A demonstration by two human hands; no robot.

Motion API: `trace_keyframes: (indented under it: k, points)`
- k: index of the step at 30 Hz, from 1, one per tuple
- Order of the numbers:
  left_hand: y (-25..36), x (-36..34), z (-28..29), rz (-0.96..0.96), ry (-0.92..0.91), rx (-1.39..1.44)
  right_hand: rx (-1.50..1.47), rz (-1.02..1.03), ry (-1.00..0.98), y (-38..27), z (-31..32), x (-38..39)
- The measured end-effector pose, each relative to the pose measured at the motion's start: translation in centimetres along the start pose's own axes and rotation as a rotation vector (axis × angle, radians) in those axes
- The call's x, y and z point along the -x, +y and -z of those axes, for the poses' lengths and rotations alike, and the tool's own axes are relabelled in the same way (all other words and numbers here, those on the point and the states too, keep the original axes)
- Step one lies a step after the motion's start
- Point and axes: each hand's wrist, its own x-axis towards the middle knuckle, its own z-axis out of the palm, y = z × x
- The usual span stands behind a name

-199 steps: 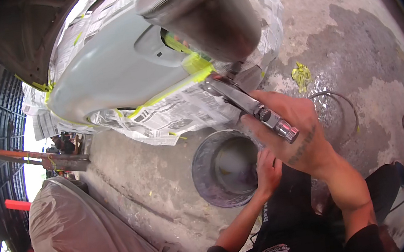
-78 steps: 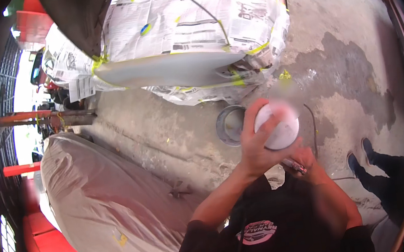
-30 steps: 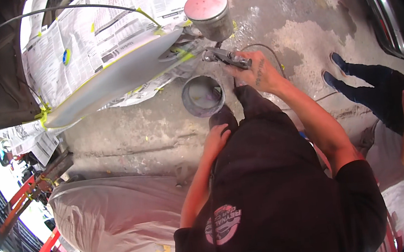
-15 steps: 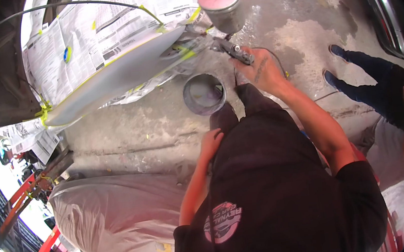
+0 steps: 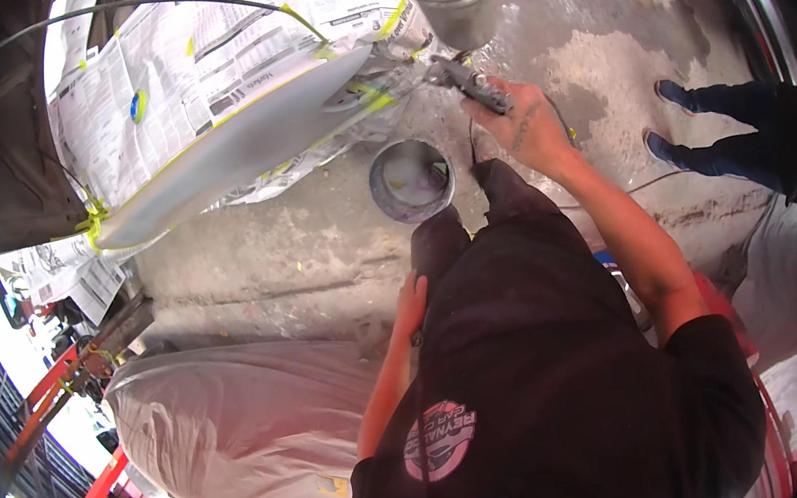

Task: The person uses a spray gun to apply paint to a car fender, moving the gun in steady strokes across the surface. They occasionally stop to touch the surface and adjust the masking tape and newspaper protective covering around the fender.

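My right hand [image 5: 531,125] grips a spray gun [image 5: 473,83] by its handle. On top of the gun stands a metal cup [image 5: 456,23] with a pinkish lid. The gun's front end is turned left, near the right end of a curved grey car body panel [image 5: 238,154]. Newspaper [image 5: 197,70] and yellow-green tape [image 5: 379,102] mask the area around that panel. My left hand [image 5: 413,307] hangs beside my dark trouser leg, its fingers loosely stretched and holding nothing that I can see.
A grey bucket [image 5: 379,192] stands on the concrete floor by my feet. Behind my left side sits a sheet-covered vehicle [image 5: 241,428]. A hose runs over the floor at right, where another person's legs [image 5: 739,147] show. A dark car [image 5: 754,1] edges the far right.
My right hand and the spray gun have shifted slightly right. The left hand has moved down along the leg and its fingers have straightened. The other person's hands have mostly left view.
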Motion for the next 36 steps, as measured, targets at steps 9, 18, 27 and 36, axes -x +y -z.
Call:
trace_keyframes:
  k: [9, 18, 27, 36]
  points:
    - [12.6, -5.1, 7.3, -0.433, -0.083, 0.074, 0.087, -0.101, 0.097, -2.5, -5.4, 2.8]
    - [-8.6, -9.5, 17.4, -0.349, -0.17, -0.141, -0.053, -0.133, 0.007, -9.5, -16.9, 7.1]
    - [-20.4, -9.0, 26.1, 0.133, -0.672, -0.243, 0.172, -0.275, 0.326, -11.9, -17.9, 6.4]
    - [-21.1, -4.2, 28.6, 0.523, -0.808, 0.588, 0.152, -0.198, 0.41, -12.9, -20.4, 6.3]
